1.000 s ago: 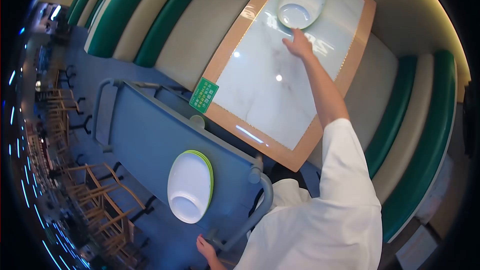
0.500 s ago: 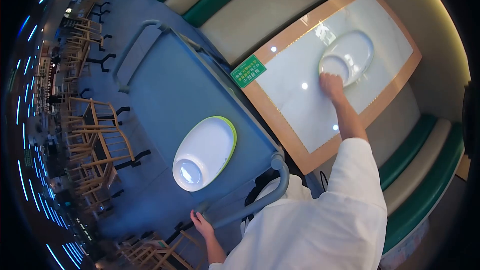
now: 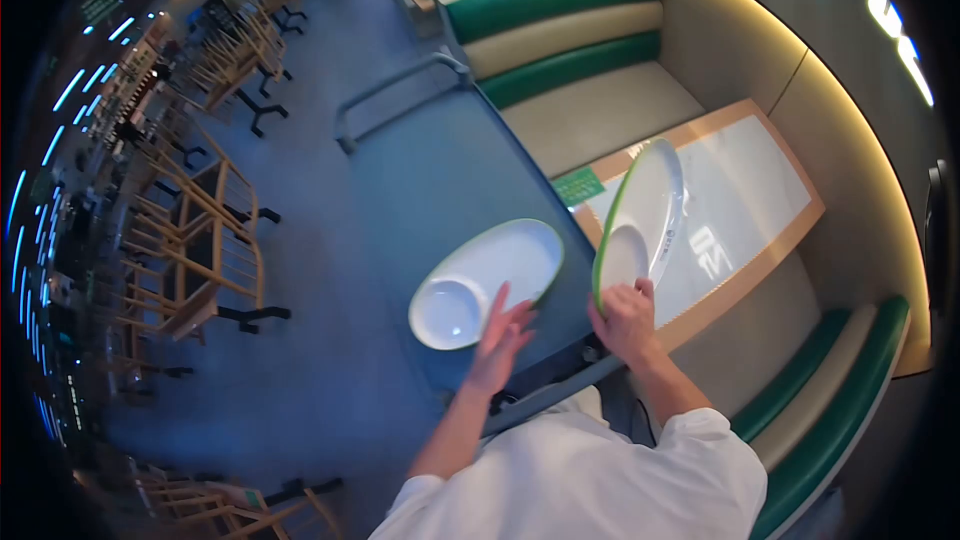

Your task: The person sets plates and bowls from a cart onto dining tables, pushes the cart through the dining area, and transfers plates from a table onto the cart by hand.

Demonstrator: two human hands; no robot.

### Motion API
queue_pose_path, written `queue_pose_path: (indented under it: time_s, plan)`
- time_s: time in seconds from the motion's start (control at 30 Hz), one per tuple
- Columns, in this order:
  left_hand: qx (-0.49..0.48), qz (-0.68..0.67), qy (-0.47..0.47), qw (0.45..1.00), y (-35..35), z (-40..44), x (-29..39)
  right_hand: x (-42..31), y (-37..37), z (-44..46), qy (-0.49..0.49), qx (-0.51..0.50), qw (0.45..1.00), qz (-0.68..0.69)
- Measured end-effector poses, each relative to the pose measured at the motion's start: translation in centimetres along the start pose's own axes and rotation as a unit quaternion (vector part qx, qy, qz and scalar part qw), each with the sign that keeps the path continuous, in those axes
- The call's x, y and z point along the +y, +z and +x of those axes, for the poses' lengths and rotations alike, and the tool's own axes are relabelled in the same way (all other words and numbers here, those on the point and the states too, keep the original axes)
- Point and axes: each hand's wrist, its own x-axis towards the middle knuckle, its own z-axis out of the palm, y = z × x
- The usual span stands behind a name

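My right hand [image 3: 628, 320] grips the lower end of a white oval plate [image 3: 650, 205] with a green rim, which is tilted on edge over the near side of the marble-topped table [image 3: 755, 200]. On the blue-grey cart [image 3: 430, 170] lies another white oval plate [image 3: 515, 255] with a round compartment at its lower left. My left hand [image 3: 502, 340] is over the near edge of that plate, fingers apart and holding nothing. Whether its fingertips touch the plate is unclear.
A green card [image 3: 578, 186] lies at the table's left corner. Green and beige booth seats [image 3: 610, 110] flank the table. The cart's handle rail [image 3: 550, 395] runs in front of my body. Wooden chairs [image 3: 215, 240] stand at the left.
My right hand has lifted the plate off the table and brought it towards the cart, tilting it. My left hand has moved from beside the cart's handle up to the plate on the cart.
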Motion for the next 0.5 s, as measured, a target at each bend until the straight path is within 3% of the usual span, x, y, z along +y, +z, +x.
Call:
queue_pose_path:
  time_s: [0.03,0.17,0.3,0.37,0.43,0.5]
  plan:
    - [-0.045,-0.080,-0.027,0.995,0.6,-0.3,1.2,-3.4,0.6,-0.2,-0.015,-0.012,1.000,0.016]
    - [-0.045,0.017,0.008,0.999,-0.5,-1.6,2.2,-13.2,3.9,-1.7,-0.097,-0.041,0.989,0.105]
    - [0.031,-0.023,-0.031,0.999,-4.1,-4.8,5.2,-18.0,3.7,-1.0,-0.103,-0.136,0.978,0.120]
    - [0.020,-0.152,-0.150,0.977,-10.2,-4.4,3.2,-18.2,1.4,0.0,-0.127,-0.184,0.966,0.129]
    - [0.023,-0.144,-0.147,0.978,-11.0,-5.6,4.6,-16.8,-1.0,1.1,-0.040,-0.037,0.982,0.179]
    - [0.033,-0.136,-0.127,0.982,-12.6,-6.8,6.2,-12.2,-0.2,1.4,0.072,0.099,0.984,0.126]
